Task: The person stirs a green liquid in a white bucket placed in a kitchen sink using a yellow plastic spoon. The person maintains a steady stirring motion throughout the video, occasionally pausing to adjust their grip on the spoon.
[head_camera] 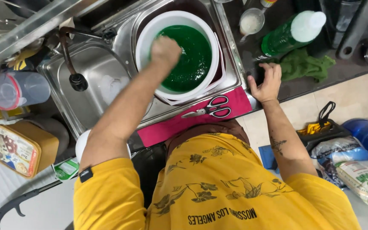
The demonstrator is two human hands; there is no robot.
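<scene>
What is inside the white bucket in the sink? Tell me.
The white bucket holds a green liquid. The left hand is closed as a fist above or in the liquid. Whatever the fist may hold, and the bucket's bottom under the liquid, cannot be seen.

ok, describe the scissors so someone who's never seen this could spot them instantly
Start at the steel sink and find the white bucket of green liquid, where the left hand is. Just in front of it a pink cloth lies along the sink's near edge. The scissors lie on that cloth: black-and-white handles, blades closed.
</scene>
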